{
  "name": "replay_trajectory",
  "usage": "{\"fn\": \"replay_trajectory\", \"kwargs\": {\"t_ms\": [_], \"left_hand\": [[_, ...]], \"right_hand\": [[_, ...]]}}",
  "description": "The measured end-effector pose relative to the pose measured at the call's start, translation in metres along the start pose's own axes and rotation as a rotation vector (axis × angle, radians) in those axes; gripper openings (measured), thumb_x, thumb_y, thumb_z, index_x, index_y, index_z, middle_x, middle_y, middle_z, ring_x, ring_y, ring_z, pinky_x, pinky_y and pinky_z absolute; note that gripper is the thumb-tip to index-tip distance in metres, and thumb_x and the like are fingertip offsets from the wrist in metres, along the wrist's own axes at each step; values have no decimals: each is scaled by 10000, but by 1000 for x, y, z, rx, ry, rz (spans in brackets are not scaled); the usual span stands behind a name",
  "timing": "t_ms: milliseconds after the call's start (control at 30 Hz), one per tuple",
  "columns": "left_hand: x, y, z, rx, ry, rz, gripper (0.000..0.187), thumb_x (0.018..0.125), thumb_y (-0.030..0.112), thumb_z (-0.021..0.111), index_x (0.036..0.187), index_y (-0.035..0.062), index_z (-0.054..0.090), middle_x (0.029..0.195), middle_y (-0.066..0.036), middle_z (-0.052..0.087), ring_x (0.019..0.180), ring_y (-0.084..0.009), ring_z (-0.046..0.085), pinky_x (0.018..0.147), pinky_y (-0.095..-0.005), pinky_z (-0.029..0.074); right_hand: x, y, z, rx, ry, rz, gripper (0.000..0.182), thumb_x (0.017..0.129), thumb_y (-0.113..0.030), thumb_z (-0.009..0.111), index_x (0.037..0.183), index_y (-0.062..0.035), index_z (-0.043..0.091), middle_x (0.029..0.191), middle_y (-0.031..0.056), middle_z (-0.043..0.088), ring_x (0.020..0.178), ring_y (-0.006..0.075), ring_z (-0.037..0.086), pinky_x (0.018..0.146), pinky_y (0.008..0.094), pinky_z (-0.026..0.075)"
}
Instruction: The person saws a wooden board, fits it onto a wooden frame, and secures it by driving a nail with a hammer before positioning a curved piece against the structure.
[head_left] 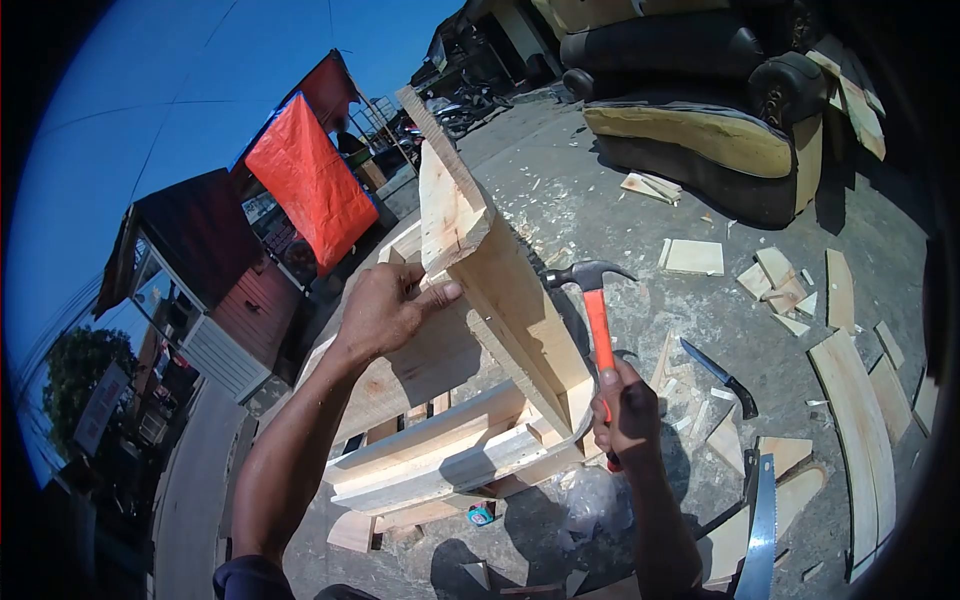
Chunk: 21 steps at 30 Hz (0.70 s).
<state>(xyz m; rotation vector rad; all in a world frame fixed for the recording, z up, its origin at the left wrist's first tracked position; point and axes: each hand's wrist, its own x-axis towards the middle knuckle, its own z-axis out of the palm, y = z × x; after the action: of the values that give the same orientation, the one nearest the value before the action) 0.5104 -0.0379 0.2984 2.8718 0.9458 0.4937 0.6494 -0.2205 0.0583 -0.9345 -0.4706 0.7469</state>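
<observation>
My left hand (388,308) grips the upper part of a pale wooden frame (515,300), thumb on the near side of a board and fingers partly hidden behind it. My right hand (628,415) is wrapped round the orange handle of a claw hammer (598,325). The hammer is upright, its dark metal head close to the right side of the frame's tall boards. Lower down, long rails (440,465) of the frame lie near the ground. A small teal tape measure (481,514) and a clear plastic bag (592,500) lie beside the frame.
On the concrete at right are a knife (722,378), a handsaw (762,530), a long curved board (858,440) and several wood offcuts (692,257). A worn sofa (690,140) stands at the back right. An orange tarp (308,180) hangs by stalls at left.
</observation>
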Motion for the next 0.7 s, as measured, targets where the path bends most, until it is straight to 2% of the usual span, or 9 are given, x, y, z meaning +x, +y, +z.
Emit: {"fn": "replay_trajectory", "kwargs": {"t_ms": [67, 100, 167, 233, 267, 400, 433, 500, 700], "left_hand": [[-3, 1, 2, 82, -33, -31, 489, 874, 442, 771, 872, -46, 735, 625, -48, 604, 604, -102, 515, 570, -356, 427], [-7, -2, 6, -16, -10, -31, 526, 858, 481, 770, 826, -42, 723, 581, -87, 567, 564, -151, 514, 567, -390, 419], [4, 3, 3, -111, 52, 4, 564, 842, 520, 770, 780, -38, 712, 537, -127, 529, 524, -201, 513, 565, -425, 410], [0, 10, 1, 81, 58, 16, 580, 844, 531, 760, 773, -42, 707, 552, -139, 552, 532, -242, 538, 578, -433, 424], [4, 7, -2, 162, 14, -27, 583, 850, 539, 748, 827, -44, 728, 581, -158, 591, 555, -265, 584, 592, -437, 442], [5, 11, 0, 51, 48, -18, 568, 856, 525, 746, 859, -42, 739, 604, -173, 618, 569, -271, 612, 597, -436, 453], [4, 10, 1, 34, 48, 8, 562, 857, 519, 746, 858, -43, 738, 608, -176, 622, 573, -271, 619, 596, -439, 453], [6, 9, -2, 7, 71, 27, 556, 858, 513, 746, 857, -43, 738, 612, -179, 625, 577, -271, 626, 595, -441, 453], [4, 5, 2, 64, 38, 25, 570, 856, 510, 746, 793, -55, 715, 554, -165, 575, 520, -273, 568, 582, -441, 446]], "right_hand": [[-3, -7, 31, 250, 284, 62, 375, 1058, -366, 525, 1291, -73, 539, 652, -3, 468, 476, 52, 414, 425, 273, 354], [-8, -5, 29, -173, -36, 2, 360, 1065, -362, 502, 1296, -89, 547, 635, -17, 419, 442, 45, 367, 394, 267, 326], [-4, 4, 16, -337, -262, -41, 369, 1071, -329, 484, 1335, -77, 535, 632, -23, 413, 435, 51, 371, 387, 265, 329], [5, -21, -7, -51, -139, 134, 399, 1068, -298, 489, 1370, -38, 519, 661, -11, 478, 528, 73, 470, 480, 266, 412], [1, -13, 1, 211, 78, 69, 418, 1060, -289, 519, 1374, -12, 520, 689, -6, 524, 588, 98, 505, 556, 280, 451], [-1, 19, 15, -403, -250, -71, 450, 1048, -297, 559, 1409, -35, 500, 671, -15, 522, 547, 110, 481, 557, 291, 477], [11, 0, -4, -369, -287, -31, 458, 1047, -312, 560, 1418, -53, 491, 630, -20, 491, 504, 95, 461, 503, 280, 452], [4, -21, 12, 153, 46, 41, 427, 1057, -327, 539, 1385, -57, 496, 590, -51, 395, 405, 40, 362, 372, 228, 303], [3, -12, 2, -108, -188, 36, 370, 1068, -312, 513, 1328, -49, 535, 586, -51, 394, 398, 37, 370, 357, 227, 306]]}}
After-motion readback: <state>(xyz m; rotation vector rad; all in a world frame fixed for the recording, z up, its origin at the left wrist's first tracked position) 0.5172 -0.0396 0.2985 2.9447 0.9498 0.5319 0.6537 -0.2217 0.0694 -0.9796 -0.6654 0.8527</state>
